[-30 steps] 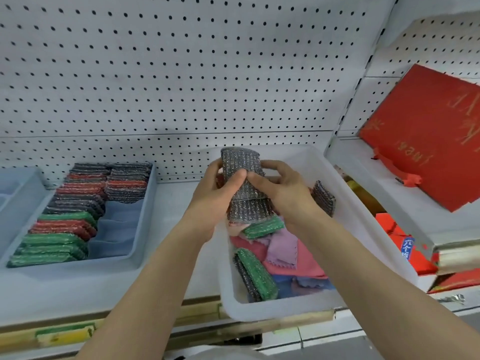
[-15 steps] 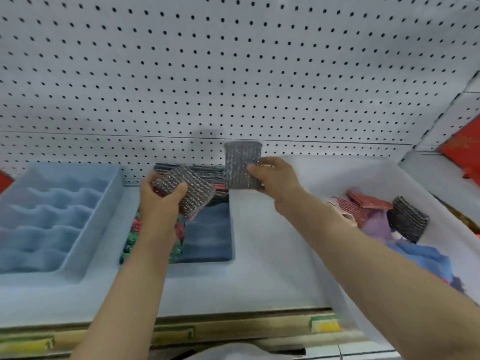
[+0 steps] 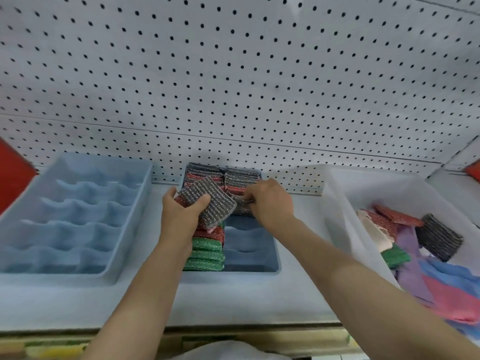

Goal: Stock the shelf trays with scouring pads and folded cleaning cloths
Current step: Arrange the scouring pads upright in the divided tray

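Observation:
My left hand holds a grey scouring pad tilted above the middle blue tray. That tray's left column is packed with green, red and grey pads; its right column has pads only at the back. My right hand is down in the right column, fingers curled on a second grey pad among the stacked ones. At the right, a white bin contains loose pads and cloths.
A second blue divided tray with no pads in it stands at the left on the shelf. White pegboard backs the shelf. Red items show at both edges. The shelf's front lip runs below my arms.
The view swung left from the white bin to the trays. My two hands parted, each with a grey pad; the right one went down into the tray's right column.

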